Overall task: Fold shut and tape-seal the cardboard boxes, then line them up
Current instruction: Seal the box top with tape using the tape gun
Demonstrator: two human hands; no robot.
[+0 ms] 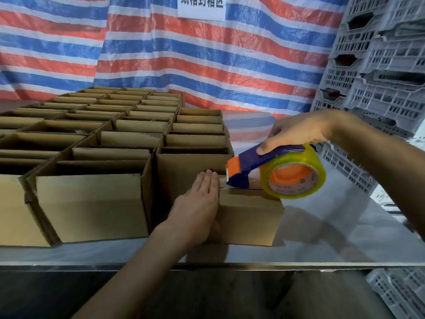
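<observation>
On the worktop (pixel 322 226) dozens of open boxes (pixel 110 139) wait unsealed. One folded box (pixel 250 217) at the near edge is just getting tape: the right hand (pixel 296 132) grips the tape dispenser (pixel 276 171) on its top seam, while the left hand (pixel 197 203) presses flat, fingers together.

We are noting a tape dispenser (pixel 250 165) with a dark blue body and orange cutter head and hub, carrying a translucent yellow-green tape roll (pixel 318 180). We are registering the closed box (pixel 250 215) and the open boxes (pixel 92 203) as plain brown cardboard, and the table (pixel 322 240) as pale grey. We are reading the tarpaulin (pixel 207 65) as red, blue and white stripes, the sign (pixel 201 8) as white with dark characters, and the crates (pixel 386 61) as light grey with a perforated grid pattern.
</observation>
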